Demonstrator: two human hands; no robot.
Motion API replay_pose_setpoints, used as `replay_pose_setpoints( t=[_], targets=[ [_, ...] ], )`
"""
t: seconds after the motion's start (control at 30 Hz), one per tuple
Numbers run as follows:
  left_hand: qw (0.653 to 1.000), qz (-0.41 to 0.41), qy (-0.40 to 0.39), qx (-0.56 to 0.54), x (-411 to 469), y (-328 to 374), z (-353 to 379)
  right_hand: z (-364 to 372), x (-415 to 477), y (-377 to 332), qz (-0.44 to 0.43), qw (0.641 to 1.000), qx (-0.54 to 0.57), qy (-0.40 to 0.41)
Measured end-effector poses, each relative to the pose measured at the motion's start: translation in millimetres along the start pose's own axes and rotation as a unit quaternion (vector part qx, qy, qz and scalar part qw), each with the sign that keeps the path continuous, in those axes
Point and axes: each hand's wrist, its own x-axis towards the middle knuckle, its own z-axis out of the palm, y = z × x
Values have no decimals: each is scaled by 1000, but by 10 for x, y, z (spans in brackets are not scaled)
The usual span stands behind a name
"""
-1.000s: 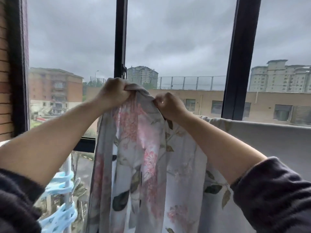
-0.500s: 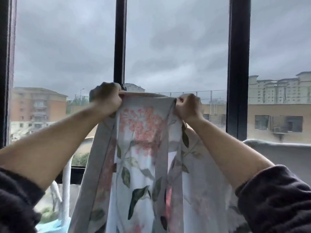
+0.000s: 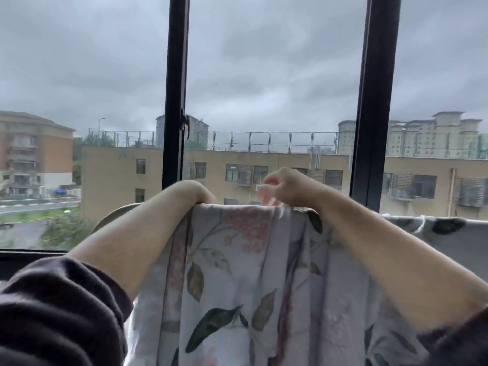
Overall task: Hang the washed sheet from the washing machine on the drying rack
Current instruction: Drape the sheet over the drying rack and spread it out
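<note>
Since 0.5 s earlier: sheet (image 3: 245, 273) no longer stretched in air between 2 fists; top lay lower, folded over hidden rack bar. Left hand (image 3: 198, 192) reached over fold, fingers behind cloth, grip not readable. Right hand (image 3: 286, 184) pinched pink far layer above fold. Judged: draping done, spreading left. Sheet hung before window frame (image 3: 175, 88), long axis vertical, pleats running downward, fold line left-right.

Both forearms are bare. A dark, thick left sleeve (image 3: 58, 310) bunches in folds at 8 o'clock, the same dark right sleeve (image 3: 464, 344) at 4 o'clock.
</note>
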Motion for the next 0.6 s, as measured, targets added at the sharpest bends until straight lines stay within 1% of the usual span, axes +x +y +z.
replay_pose_setpoints(
  t=[0.03, 0.07, 0.1, 0.13, 0.17, 0.2, 0.23, 0.27, 0.3, 0.33, 0.37, 0.4, 0.43, 0.47, 0.5, 0.53, 0.57, 0.6],
  targets=[
    [996, 12, 80, -25, -58, -31, -12, 23, -82, -164, -26, 999, 24, -5],
    [979, 12, 192, -71, -159, -57, -5, 112, -152, -280, -48, 998, -11, -26],
    [940, 9, 318, -123, -251, -63, -10, 218, -195, -338, -70, 993, -85, -32],
    [885, 6, 438, -159, -386, -65, -1, 294, -220, -366, -77, 984, -157, -12],
    [831, 6, 529, -173, -530, -77, 56, 319, -260, -379, -77, 976, -201, 19],
    [784, 11, 594, -178, -701, -73, 162, 313, -295, -373, -76, 975, -208, 36],
    [745, 30, 642, -177, -827, -84, 310, 301, -310, -363, -79, 975, -203, 43],
    [718, 50, 675, -166, -938, -105, 503, 290, -325, -360, -81, 975, -203, 43],
    [701, 56, 696, -147, -1020, -125, 730, 288, -324, -335, -80, 975, -204, 39],
    [695, 48, 705, -134, -1120, -129, 992, 279, -347, -334, -83, 975, -202, 36],
    [693, 34, 705, -145, -1201, -126, 1250, 274, -361, -333, -86, 975, -200, 35],
    [702, 14, 688, -181, -1264, -126, 1485, 271, -376, -328, -89, 975, -200, 35],
    [724, -21, 649, -233, -1331, -108, 1681, 270, -399, -336, -92, 975, -199, 34],
    [765, -59, 576, -282, -1363, -94, 1849, 259, -413, -338, -91, 976, -195, 30],
    [821, -94, 474, -305, -1376, -73, 2006, 249, -439, -350, -92, 978, -185, 27],
    [868, -112, 371, -311, -1366, -58, 2133, 239, -450, -352, -95, 979, -178, 25],
    [890, -120, 305, -317, -1359, -58, 2220, 240, -461, -355, -102, 979, -173, 26],
    [894, -129, 282, -325, -1394, -69, 2252, 243, -469, -344, -108, 979, -170, 29]
  ],
)
